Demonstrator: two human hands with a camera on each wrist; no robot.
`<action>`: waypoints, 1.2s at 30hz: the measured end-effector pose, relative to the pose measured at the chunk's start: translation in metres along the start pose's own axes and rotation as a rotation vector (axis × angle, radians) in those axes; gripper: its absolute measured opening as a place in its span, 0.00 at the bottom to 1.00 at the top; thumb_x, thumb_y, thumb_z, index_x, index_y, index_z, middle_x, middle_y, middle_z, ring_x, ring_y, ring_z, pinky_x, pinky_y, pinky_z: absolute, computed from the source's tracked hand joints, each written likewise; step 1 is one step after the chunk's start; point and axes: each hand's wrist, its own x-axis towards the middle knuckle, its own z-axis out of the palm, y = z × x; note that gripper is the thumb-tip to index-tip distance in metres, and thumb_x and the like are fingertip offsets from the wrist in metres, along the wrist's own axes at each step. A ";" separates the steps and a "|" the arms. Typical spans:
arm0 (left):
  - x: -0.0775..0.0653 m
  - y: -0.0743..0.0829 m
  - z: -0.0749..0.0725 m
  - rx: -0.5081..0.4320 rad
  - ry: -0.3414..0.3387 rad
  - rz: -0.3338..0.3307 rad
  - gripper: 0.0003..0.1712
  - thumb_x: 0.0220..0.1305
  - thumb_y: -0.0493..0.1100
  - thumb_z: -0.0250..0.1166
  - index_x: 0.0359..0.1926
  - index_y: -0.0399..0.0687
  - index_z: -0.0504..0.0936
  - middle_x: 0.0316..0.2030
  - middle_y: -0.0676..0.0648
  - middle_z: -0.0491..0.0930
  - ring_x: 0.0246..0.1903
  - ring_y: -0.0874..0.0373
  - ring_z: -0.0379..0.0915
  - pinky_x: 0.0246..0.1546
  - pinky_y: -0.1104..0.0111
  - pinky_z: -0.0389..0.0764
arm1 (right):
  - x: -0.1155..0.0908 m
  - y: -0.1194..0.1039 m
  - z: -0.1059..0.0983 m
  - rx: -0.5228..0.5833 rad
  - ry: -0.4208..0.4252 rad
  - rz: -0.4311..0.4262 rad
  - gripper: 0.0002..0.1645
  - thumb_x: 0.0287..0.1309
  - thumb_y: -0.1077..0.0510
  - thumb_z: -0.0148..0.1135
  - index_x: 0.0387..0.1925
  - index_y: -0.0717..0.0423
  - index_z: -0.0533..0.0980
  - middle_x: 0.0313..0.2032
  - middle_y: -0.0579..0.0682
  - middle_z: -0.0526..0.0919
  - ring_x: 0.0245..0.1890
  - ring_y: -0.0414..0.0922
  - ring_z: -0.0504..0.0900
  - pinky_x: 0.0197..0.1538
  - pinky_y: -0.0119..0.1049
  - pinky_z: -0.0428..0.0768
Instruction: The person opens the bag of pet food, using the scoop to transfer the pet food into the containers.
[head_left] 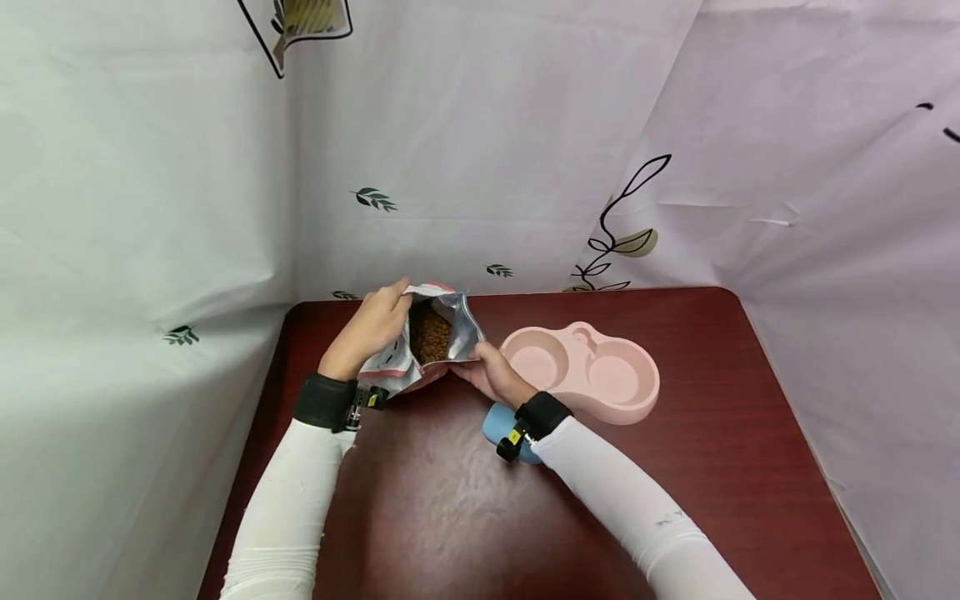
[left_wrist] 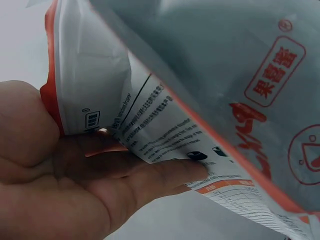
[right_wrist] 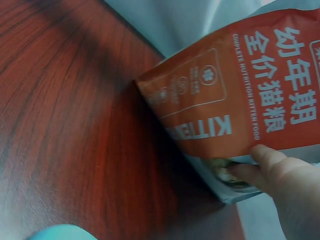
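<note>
A foil-lined bag of kitten food [head_left: 467, 329] is tilted over the back of the table, its mouth spread wide toward the head camera. Brown kibble [head_left: 433, 337] shows inside. My left hand [head_left: 371, 329] grips the bag's left edge; in the left wrist view its fingers [left_wrist: 165, 175] lie along the printed side. At the opposite edge, my right hand [head_left: 495, 375] pinches the bag near its mouth. The right wrist view shows the orange printed front [right_wrist: 210, 105], with fingertips pressed on it. The bag's base is mostly hidden behind the left hand and forearm.
Just right of the right hand sits a pink double bowl [head_left: 576, 379] with two round hollows. A blue object [head_left: 497, 423] lies partly hidden under the right wrist. Dark red wood forms the tabletop [head_left: 442, 500], with patterned white cloth [head_left: 480, 167] hanging behind.
</note>
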 end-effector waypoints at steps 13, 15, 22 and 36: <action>0.004 -0.009 0.011 0.072 -0.020 0.065 0.32 0.84 0.47 0.39 0.81 0.38 0.50 0.81 0.38 0.52 0.81 0.44 0.46 0.77 0.48 0.57 | 0.016 0.029 -0.009 0.080 0.029 0.032 0.50 0.51 0.68 0.30 0.80 0.68 0.38 0.80 0.68 0.41 0.82 0.60 0.42 0.82 0.51 0.47; 0.005 -0.008 0.013 0.101 -0.015 0.079 0.32 0.84 0.46 0.39 0.81 0.37 0.51 0.80 0.37 0.53 0.80 0.44 0.47 0.78 0.48 0.55 | 0.017 0.030 -0.011 0.081 0.037 0.041 0.51 0.50 0.68 0.30 0.80 0.68 0.38 0.80 0.68 0.41 0.82 0.61 0.42 0.82 0.52 0.46; 0.006 -0.008 0.017 0.119 -0.024 0.086 0.32 0.84 0.45 0.40 0.80 0.35 0.52 0.80 0.36 0.53 0.80 0.43 0.48 0.78 0.49 0.56 | 0.015 0.029 -0.012 0.056 0.068 0.063 0.50 0.50 0.69 0.28 0.79 0.70 0.41 0.79 0.70 0.45 0.81 0.62 0.45 0.81 0.54 0.48; 0.005 0.002 0.037 0.146 0.031 0.066 0.34 0.81 0.47 0.44 0.78 0.31 0.58 0.77 0.33 0.60 0.78 0.40 0.54 0.77 0.48 0.58 | -0.005 0.028 -0.016 0.052 0.097 0.144 0.48 0.52 0.68 0.31 0.78 0.70 0.46 0.79 0.69 0.50 0.79 0.60 0.51 0.79 0.58 0.52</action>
